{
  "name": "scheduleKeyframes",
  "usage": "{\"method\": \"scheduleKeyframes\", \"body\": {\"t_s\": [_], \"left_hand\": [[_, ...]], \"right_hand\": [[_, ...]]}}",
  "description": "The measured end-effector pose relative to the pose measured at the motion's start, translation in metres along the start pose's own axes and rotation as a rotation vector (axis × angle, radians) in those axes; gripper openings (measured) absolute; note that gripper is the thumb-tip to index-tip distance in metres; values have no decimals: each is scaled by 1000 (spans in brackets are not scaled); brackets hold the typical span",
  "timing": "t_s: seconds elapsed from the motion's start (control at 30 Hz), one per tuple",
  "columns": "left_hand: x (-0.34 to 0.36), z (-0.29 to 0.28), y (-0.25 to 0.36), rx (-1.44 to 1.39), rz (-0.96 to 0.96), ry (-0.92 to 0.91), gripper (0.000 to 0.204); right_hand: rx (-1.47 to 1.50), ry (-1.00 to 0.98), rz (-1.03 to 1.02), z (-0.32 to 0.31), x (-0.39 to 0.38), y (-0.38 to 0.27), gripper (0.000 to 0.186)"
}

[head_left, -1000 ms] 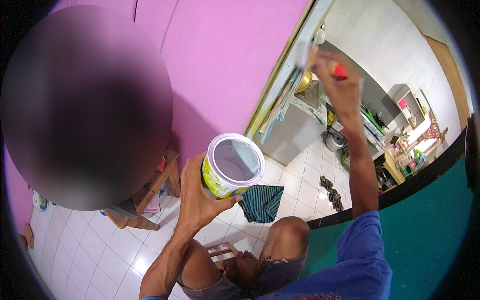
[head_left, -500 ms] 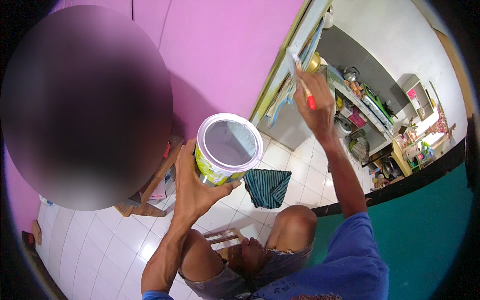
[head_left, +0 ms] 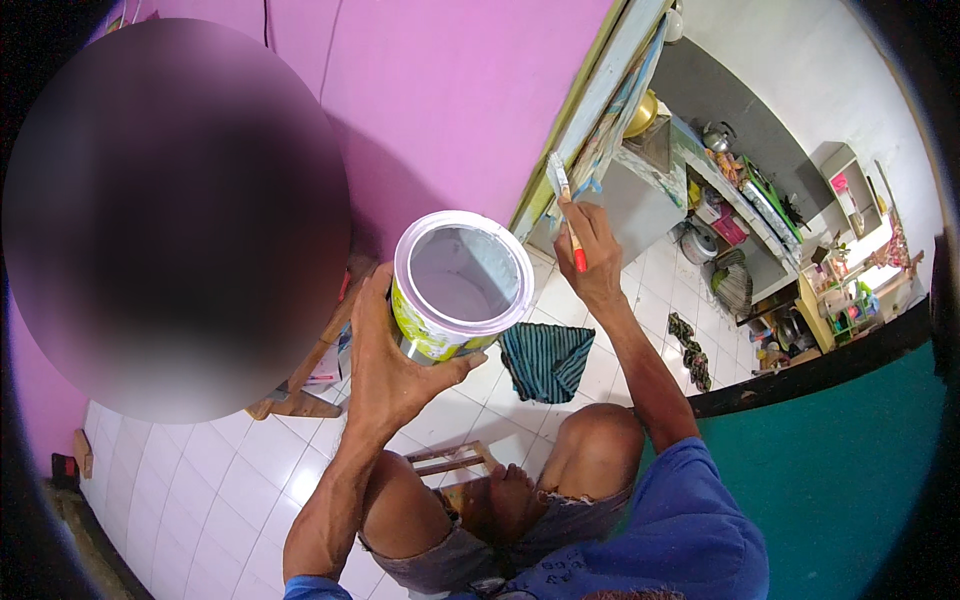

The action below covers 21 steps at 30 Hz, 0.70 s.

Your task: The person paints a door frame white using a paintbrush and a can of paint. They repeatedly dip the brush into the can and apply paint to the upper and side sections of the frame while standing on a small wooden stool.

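Note:
My left hand (head_left: 400,370) is wrapped round an open paint can (head_left: 430,335), its mouth tilted up so pale paint shows on the inner wall and bottom. To the right, my right hand (head_left: 592,255) grips a paintbrush (head_left: 572,215) by its wooden, red-tipped handle. The pale, paint-coated bristles are against or very close to the lower part of a door frame (head_left: 590,105). That frame is whitish on one face and yellowish along its edge. Part of the can's side is hidden behind my fingers.
A pink wall (head_left: 430,110) meets the frame on the left. A folded striped cloth (head_left: 547,362) lies on the white tiled floor (head_left: 225,480) below the can. Beyond the frame stands a kitchen counter (head_left: 745,215). A teal surface (head_left: 830,440) is at right, a wooden piece of furniture (head_left: 305,405) at left.
My right hand and the paintbrush have moved down along the door frame, closer to the can. My left hand keeps the can in nearly the same place.

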<state>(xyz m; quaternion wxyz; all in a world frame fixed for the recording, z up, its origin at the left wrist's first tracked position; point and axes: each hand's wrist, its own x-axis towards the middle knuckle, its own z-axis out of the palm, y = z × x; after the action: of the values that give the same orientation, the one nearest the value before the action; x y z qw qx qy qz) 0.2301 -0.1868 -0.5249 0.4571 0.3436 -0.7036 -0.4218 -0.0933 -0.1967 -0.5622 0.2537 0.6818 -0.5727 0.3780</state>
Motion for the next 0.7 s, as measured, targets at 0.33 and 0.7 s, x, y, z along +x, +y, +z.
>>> {"method": "scheduleKeyframes", "body": {"t_s": [0.33, 0.7], "left_hand": [[-6, -3, 4, -95, -116, 29, 111], [-42, -27, -32, -46, -237, 152, 108]], "right_hand": [[139, -52, 99, 27, -49, 7, 53], [117, 184, 3, 11, -16, 12, 43]]}}
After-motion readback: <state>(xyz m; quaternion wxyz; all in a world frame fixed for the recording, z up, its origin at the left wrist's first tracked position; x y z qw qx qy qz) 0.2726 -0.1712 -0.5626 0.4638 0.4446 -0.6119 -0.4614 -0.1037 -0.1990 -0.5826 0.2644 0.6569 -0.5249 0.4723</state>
